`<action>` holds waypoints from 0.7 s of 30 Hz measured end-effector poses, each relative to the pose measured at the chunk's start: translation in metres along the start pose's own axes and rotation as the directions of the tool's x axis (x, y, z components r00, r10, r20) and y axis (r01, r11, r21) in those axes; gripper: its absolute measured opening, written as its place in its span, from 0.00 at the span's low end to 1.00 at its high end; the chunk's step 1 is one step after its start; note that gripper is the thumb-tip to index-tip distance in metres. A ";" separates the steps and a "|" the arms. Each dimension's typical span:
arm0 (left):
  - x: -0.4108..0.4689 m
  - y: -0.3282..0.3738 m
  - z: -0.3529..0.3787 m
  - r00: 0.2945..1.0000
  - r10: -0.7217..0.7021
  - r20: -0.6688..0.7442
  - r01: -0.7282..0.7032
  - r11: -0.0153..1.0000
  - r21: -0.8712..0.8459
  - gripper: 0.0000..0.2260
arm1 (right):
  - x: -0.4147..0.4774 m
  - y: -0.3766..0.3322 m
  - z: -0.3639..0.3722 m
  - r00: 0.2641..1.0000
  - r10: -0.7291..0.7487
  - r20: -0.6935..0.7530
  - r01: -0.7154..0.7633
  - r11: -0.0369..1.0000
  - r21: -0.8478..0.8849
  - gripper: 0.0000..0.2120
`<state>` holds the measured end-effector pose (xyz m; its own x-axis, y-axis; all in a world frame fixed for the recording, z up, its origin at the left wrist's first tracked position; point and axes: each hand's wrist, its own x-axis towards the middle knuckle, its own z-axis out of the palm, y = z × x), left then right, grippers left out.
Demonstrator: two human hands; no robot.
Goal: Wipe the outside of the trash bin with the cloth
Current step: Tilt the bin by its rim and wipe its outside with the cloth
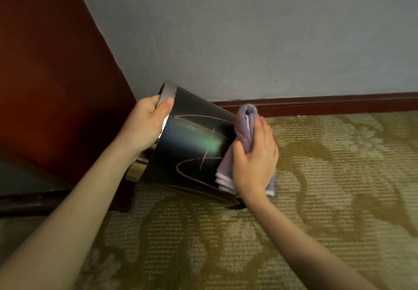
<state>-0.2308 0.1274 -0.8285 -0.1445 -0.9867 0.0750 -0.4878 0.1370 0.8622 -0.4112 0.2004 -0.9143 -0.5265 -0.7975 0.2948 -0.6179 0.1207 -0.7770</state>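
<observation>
A black trash bin (192,144) with a silver rim and pink scribbled lines on its side lies tilted, mouth pointing left, base toward the right. My left hand (144,124) grips the silver rim, thumb on the outside. My right hand (254,156) presses a folded lilac cloth (243,129) against the bin's right end near its base, thumb hooked round the cloth's edge. The bin's lower edge sits close to the carpet; its inside is hidden.
Patterned green-beige carpet (316,187) covers the floor. A grey wall (248,40) with a dark red baseboard (328,103) runs behind the bin. A reddish-brown wooden panel (45,74) stands at the left, right beside the bin's mouth.
</observation>
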 end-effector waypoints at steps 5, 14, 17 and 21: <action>-0.003 0.009 0.005 0.999 0.043 0.025 -0.043 0.999 0.014 0.22 | -0.004 0.005 -0.004 1.000 -0.009 0.023 0.009 1.000 0.004 0.30; -0.008 0.009 0.013 0.996 0.071 0.056 -0.072 0.997 0.012 0.20 | 0.069 -0.003 -0.007 0.967 0.149 0.208 -0.151 0.989 -0.009 0.08; -0.008 0.008 0.014 0.992 0.086 0.091 -0.086 0.996 -0.006 0.18 | 0.103 -0.001 0.000 0.893 0.283 0.350 -0.255 0.959 -0.125 0.10; -0.011 0.006 0.015 0.991 0.095 0.092 -0.095 0.995 -0.009 0.14 | 0.129 0.003 0.011 0.817 0.317 0.481 -0.292 0.948 -0.129 0.15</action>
<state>-0.2455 0.1406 -0.8315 -0.2693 -0.9567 0.1104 -0.4643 0.2294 0.8554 -0.4745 0.0909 -0.8850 -0.3450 -0.8980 -0.2732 -0.5076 0.4233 -0.7504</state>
